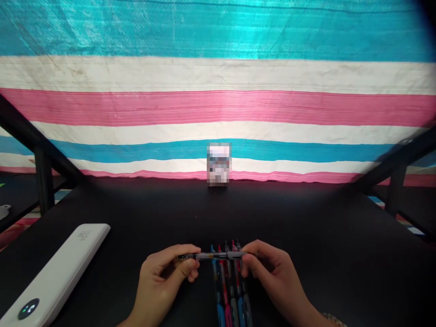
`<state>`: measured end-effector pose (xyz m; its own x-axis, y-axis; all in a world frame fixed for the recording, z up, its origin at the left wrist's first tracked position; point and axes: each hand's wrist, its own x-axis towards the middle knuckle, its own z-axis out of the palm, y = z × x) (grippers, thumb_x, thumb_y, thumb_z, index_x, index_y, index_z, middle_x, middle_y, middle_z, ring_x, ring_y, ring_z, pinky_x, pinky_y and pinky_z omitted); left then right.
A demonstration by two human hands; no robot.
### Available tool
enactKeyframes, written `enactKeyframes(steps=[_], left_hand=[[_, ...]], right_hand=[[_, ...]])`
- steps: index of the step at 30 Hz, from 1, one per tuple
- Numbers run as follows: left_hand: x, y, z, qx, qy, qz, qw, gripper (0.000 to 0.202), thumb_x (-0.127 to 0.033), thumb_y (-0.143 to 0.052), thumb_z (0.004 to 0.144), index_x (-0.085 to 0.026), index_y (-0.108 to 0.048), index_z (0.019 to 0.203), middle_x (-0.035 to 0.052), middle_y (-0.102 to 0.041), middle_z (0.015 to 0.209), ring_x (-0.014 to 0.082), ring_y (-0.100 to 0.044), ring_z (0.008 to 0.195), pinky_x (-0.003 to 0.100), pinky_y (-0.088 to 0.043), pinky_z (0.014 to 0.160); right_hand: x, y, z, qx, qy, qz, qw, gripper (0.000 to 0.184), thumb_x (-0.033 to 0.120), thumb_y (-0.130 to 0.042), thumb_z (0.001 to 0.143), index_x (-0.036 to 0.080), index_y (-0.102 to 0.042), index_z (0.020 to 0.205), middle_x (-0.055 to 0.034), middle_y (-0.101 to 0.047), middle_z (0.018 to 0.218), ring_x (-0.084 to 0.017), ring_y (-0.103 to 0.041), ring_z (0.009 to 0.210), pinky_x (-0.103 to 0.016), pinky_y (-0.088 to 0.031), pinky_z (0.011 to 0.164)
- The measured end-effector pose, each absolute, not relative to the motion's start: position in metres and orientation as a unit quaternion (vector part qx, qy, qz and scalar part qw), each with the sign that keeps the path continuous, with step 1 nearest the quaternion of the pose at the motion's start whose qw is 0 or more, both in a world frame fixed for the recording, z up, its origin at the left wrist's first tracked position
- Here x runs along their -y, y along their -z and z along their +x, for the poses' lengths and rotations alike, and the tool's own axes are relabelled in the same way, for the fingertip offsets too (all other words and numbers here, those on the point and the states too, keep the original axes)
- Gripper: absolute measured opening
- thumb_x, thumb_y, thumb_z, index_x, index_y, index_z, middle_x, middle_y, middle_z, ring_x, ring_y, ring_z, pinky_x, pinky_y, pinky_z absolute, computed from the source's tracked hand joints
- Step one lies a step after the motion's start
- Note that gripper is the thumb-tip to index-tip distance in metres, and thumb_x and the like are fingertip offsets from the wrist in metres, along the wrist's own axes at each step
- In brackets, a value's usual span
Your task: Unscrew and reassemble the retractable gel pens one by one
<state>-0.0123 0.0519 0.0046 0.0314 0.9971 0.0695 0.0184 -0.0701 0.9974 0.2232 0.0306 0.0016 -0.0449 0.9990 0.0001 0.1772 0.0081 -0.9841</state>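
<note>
Between my two hands a pen [214, 256] with a clear barrel and a grey end lies level, crosswise over a row of pens. My left hand [166, 272] pinches its dark end between thumb and fingers. On the right, the grey end is in the closed fingers of my right hand [269, 268]. Below it several pens lie side by side, pointing away from me: a blue one [220, 311], a pink one [227, 309] and some with grey or blue grips. The held pen covers part of them.
At left on the black table [153, 213] lies a long white power bank [64, 268] with a lit round display. A small blurred box-like item [219, 164] stands at the back edge. Behind hangs a striped tarp [218, 106]. Black frame bars [44, 181] rise at both sides.
</note>
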Motion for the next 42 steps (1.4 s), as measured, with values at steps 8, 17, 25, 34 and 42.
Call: enactKeyframes(steps=[8, 17, 25, 34, 42], left_hand=[[-0.054, -0.006, -0.012, -0.476, -0.509, 0.516, 0.498, 0.008, -0.025, -0.079, 0.08, -0.021, -0.083, 0.085, 0.0008, -0.075, 0.063, 0.0143, -0.068, 0.052, 0.021, -0.058, 0.055], [-0.051, -0.009, -0.01, -0.482, -0.51, 0.522, 0.485, 0.008, -0.026, -0.079, 0.08, -0.023, -0.083, 0.086, 0.0004, -0.076, 0.066, 0.014, -0.069, 0.055, 0.02, -0.058, 0.058], [-0.051, -0.008, -0.01, -0.492, -0.511, 0.51, 0.487, 0.01, -0.029, -0.08, 0.079, -0.022, -0.083, 0.086, 0.0016, -0.077, 0.067, 0.0155, -0.069, 0.055, 0.022, -0.059, 0.057], [-0.051, -0.006, -0.01, -0.493, -0.508, 0.491, 0.508, 0.011, -0.029, -0.08, 0.079, -0.022, -0.083, 0.087, 0.0015, -0.077, 0.066, 0.0141, -0.068, 0.056, 0.019, -0.057, 0.057], [-0.051, -0.006, -0.008, -0.494, -0.515, 0.47, 0.519, 0.012, -0.03, -0.08, 0.079, -0.021, -0.084, 0.087, 0.003, -0.077, 0.068, 0.0146, -0.068, 0.057, 0.02, -0.057, 0.056]], right_hand=[[-0.03, -0.003, 0.223, 0.522, -0.479, -0.529, 0.468, 0.022, 0.041, -0.075, 0.086, 0.02, -0.074, 0.085, -0.0028, -0.071, 0.067, -0.018, -0.064, 0.061, -0.027, -0.048, 0.058], [-0.036, -0.009, 0.23, 0.53, -0.525, -0.518, 0.419, 0.049, 0.058, -0.059, 0.095, 0.018, -0.058, 0.065, 0.001, -0.056, 0.059, -0.012, -0.047, 0.055, -0.025, -0.037, 0.054], [-0.035, -0.012, 0.229, 0.512, -0.577, -0.496, 0.399, 0.05, 0.059, -0.055, 0.097, 0.018, -0.058, 0.069, 0.0011, -0.056, 0.062, -0.011, -0.039, 0.054, -0.025, -0.03, 0.051], [-0.037, -0.011, 0.23, 0.485, -0.611, -0.482, 0.398, 0.051, 0.06, -0.057, 0.096, 0.018, -0.055, 0.068, 0.0022, -0.052, 0.061, -0.009, -0.035, 0.052, -0.024, -0.025, 0.049], [-0.038, -0.009, 0.23, 0.457, -0.631, -0.482, 0.401, 0.051, 0.062, -0.059, 0.094, 0.017, -0.058, 0.072, 0.0011, -0.056, 0.062, -0.008, -0.038, 0.049, -0.023, -0.026, 0.047]])
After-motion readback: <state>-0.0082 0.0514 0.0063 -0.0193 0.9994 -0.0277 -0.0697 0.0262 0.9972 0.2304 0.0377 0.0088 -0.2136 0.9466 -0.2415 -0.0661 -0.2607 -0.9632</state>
